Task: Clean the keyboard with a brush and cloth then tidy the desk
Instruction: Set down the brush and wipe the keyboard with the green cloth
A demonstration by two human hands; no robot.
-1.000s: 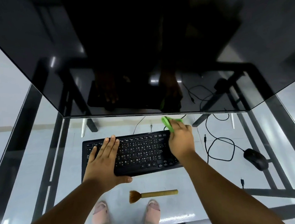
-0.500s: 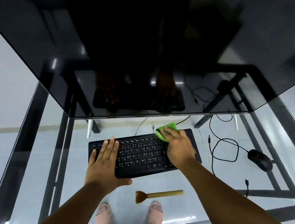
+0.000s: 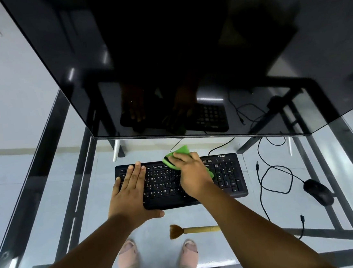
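Note:
A black keyboard (image 3: 226,172) lies on the glass desk (image 3: 199,213) below a large dark monitor (image 3: 165,60). My left hand (image 3: 131,189) rests flat on the keyboard's left part, fingers straight, thumb at the front edge. My right hand (image 3: 190,171) presses a green cloth (image 3: 178,153) onto the keyboard's upper middle; the cloth sticks out beyond the fingers and on the right side of the hand. A brush (image 3: 192,230) with brown bristles and a wooden handle lies on the glass nearer me, untouched.
A black mouse (image 3: 318,192) sits at the right with its cable (image 3: 275,180) looped between it and the keyboard. A loose cable end (image 3: 302,219) lies near the front right. My feet show through the glass.
My right hand has slid the green cloth leftward across the keyboard's top, uncovering the number pad. My left hand has stayed in place on the left keys.

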